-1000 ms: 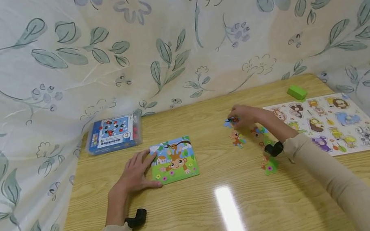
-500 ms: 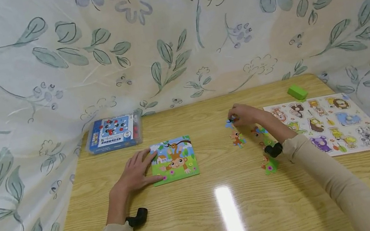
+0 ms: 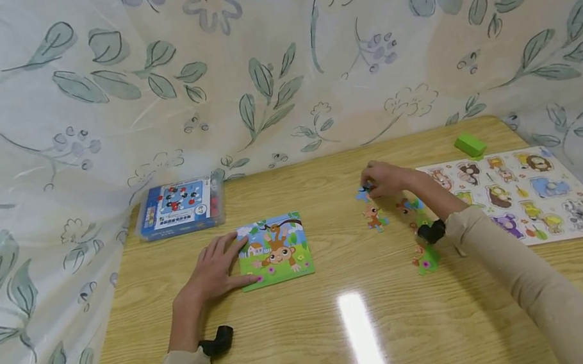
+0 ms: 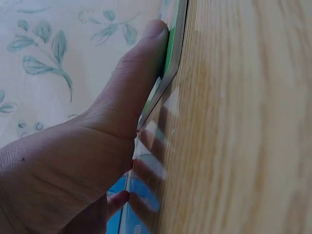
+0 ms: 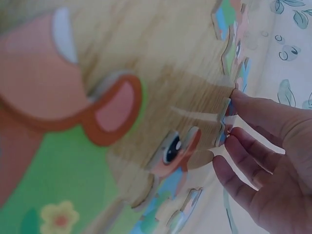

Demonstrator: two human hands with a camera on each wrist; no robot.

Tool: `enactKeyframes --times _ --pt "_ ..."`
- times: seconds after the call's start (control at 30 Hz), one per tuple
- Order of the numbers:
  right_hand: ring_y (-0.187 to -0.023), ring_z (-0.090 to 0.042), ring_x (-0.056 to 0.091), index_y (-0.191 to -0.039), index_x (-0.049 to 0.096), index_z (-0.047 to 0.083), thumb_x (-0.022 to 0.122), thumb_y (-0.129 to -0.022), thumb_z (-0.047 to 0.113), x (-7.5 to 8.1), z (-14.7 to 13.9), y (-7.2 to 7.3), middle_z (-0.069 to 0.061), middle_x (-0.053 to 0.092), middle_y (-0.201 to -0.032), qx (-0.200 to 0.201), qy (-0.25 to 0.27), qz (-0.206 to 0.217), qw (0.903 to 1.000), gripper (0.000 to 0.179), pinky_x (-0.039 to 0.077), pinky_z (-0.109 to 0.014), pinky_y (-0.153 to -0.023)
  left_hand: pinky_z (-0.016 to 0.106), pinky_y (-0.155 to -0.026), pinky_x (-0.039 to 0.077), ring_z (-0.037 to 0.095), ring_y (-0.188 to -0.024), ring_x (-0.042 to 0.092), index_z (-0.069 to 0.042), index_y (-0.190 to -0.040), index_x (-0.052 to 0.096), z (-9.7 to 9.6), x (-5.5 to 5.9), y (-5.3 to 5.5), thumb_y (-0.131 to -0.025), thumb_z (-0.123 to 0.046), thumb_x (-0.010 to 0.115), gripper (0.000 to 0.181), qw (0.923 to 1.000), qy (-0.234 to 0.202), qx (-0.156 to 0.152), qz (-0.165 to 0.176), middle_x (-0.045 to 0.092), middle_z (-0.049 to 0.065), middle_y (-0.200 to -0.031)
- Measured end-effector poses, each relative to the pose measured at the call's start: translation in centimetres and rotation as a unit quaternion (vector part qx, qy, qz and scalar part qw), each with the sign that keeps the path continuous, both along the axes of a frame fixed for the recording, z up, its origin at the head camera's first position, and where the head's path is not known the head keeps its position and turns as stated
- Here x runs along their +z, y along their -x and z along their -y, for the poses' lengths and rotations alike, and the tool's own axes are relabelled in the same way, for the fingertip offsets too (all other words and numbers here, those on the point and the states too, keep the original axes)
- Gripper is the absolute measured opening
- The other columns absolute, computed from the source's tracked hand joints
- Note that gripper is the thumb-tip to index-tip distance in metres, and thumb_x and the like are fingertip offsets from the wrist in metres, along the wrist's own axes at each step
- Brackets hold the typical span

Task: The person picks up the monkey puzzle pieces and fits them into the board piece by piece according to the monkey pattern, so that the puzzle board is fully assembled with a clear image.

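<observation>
My left hand rests on the left part of a square monkey picture puzzle, its fingers and thumb extended. In the left wrist view, the straight thumb lies along the puzzle's green edge. Farther right, my right hand pinches a small blue jigsaw piece between thumb and fingertips, close over the table. The right wrist view shows that piece edge-on at the fingertips. Just in front lies a brown monkey piece. More loose pieces lie below the right wrist, partly hidden by its black wrist camera.
A white animal puzzle board lies at the right, partly under the right forearm. Behind it sits a green block. A blue boxed set in clear plastic stands at the back left. Floral cloth hangs behind the wooden table.
My left thumb has moved from the puzzle's lower left corner up onto its face. The right hand has shifted only slightly, staying at the blue piece.
</observation>
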State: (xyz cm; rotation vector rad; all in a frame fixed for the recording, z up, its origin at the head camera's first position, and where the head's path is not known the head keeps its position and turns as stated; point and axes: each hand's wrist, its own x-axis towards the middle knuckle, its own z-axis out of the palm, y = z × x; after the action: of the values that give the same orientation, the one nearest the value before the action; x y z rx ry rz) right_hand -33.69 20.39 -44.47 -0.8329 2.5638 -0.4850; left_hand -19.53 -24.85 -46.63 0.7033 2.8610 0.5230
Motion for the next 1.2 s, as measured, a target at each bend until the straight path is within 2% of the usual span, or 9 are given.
enactKeyframes --times 0.2,0.3,0.37,0.47,0.57,0.7,0.83,0.97,1.2 --pt "-0.100 -0.034 0.051 -0.112 0.054 -0.004 0.063 -0.093 0.007 -0.5 -0.3 -0.4 -0.024 0.051 -0.114 -0.010 0.034 0.001 0.9994 0.024 0.046 -0.043 -0.084 0.063 -0.113 0.022 0.040 -0.143 0.026 -0.016 -0.152 0.034 -0.1 -0.2 -0.1 -0.079 -0.058 0.072 0.093 1.0000 0.004 -0.001 -0.004 0.028 0.016 -0.157" --pt "-0.101 -0.034 0.057 -0.111 0.050 -0.002 0.060 -0.095 0.008 -0.6 -0.3 -0.5 -0.023 0.056 -0.111 -0.026 0.097 0.028 0.9946 0.022 0.049 -0.041 -0.085 0.063 -0.112 0.023 0.040 -0.143 0.026 -0.016 -0.153 0.033 0.0 -0.3 0.0 -0.080 -0.058 0.071 0.092 1.0000 0.006 0.000 -0.005 0.028 0.016 -0.157" --pt "-0.097 -0.032 0.062 -0.111 0.047 -0.002 0.058 -0.097 0.009 -0.7 0.0 -0.7 -0.022 0.059 -0.107 -0.041 0.166 0.068 0.9828 0.020 0.052 -0.039 -0.082 0.063 -0.112 0.023 0.040 -0.143 0.026 -0.016 -0.153 0.033 0.1 -0.4 0.0 -0.080 -0.059 0.070 0.092 1.0000 0.006 -0.001 -0.004 0.028 0.016 -0.157" --pt "-0.088 -0.028 0.064 -0.114 0.047 -0.004 0.055 -0.099 0.010 -0.7 1.4 -1.3 -0.020 0.060 -0.101 -0.054 0.269 0.121 0.9540 0.022 0.054 -0.039 -0.078 0.063 -0.112 0.023 0.039 -0.143 0.026 -0.016 -0.152 0.034 0.2 -0.4 -0.1 -0.080 -0.060 0.070 0.092 1.0000 0.006 0.001 -0.002 0.028 0.015 -0.157" --pt "-0.086 -0.029 0.063 -0.120 0.048 -0.005 0.054 -0.099 0.011 -0.4 3.8 -2.4 -0.018 0.061 -0.099 -0.056 0.316 0.135 0.9376 0.026 0.054 -0.045 -0.079 0.063 -0.112 0.023 0.040 -0.143 0.026 -0.016 -0.152 0.034 0.2 -0.5 -0.1 -0.080 -0.060 0.069 0.092 1.0000 0.005 0.000 -0.008 0.029 0.015 -0.157" --pt "-0.085 -0.031 0.063 -0.127 0.053 -0.001 0.055 -0.099 0.010 -0.6 7.8 -3.6 -0.018 0.063 -0.098 -0.040 0.314 0.131 0.9395 0.030 0.053 -0.045 -0.078 0.063 -0.112 0.023 0.039 -0.143 0.026 -0.016 -0.152 0.034 0.1 -0.6 -0.1 -0.080 -0.060 0.070 0.092 0.9999 0.001 -0.003 -0.014 0.029 0.015 -0.157" --pt "-0.085 -0.024 0.064 -0.127 0.059 0.004 0.056 -0.098 0.011 -1.5 11.9 -4.2 -0.017 0.065 -0.102 -0.007 0.289 0.110 0.9510 0.030 0.054 -0.033 -0.076 0.062 -0.112 0.023 0.038 -0.144 0.025 -0.018 -0.153 0.032 0.0 -0.7 0.0 -0.080 -0.061 0.069 0.093 1.0000 0.004 -0.002 -0.007 0.028 0.014 -0.157" --pt "-0.085 -0.017 0.066 -0.125 0.063 0.004 0.057 -0.098 0.013 -2.0 15.5 -4.3 -0.015 0.067 -0.110 0.018 0.272 0.077 0.9590 0.029 0.053 -0.026 -0.075 0.062 -0.112 0.022 0.038 -0.144 0.025 -0.018 -0.153 0.032 0.0 -0.7 0.1 -0.080 -0.062 0.069 0.093 1.0000 0.003 -0.001 -0.007 0.027 0.014 -0.157" --pt "-0.082 -0.018 0.068 -0.123 0.063 0.003 0.058 -0.098 0.014 -2.0 19.5 -4.1 -0.014 0.067 -0.107 0.014 0.243 0.061 0.9679 0.028 0.054 -0.023 -0.072 0.061 -0.112 0.023 0.038 -0.144 0.025 -0.019 -0.153 0.032 0.1 -0.6 0.2 -0.081 -0.062 0.068 0.092 1.0000 0.007 -0.001 -0.002 0.027 0.013 -0.158"
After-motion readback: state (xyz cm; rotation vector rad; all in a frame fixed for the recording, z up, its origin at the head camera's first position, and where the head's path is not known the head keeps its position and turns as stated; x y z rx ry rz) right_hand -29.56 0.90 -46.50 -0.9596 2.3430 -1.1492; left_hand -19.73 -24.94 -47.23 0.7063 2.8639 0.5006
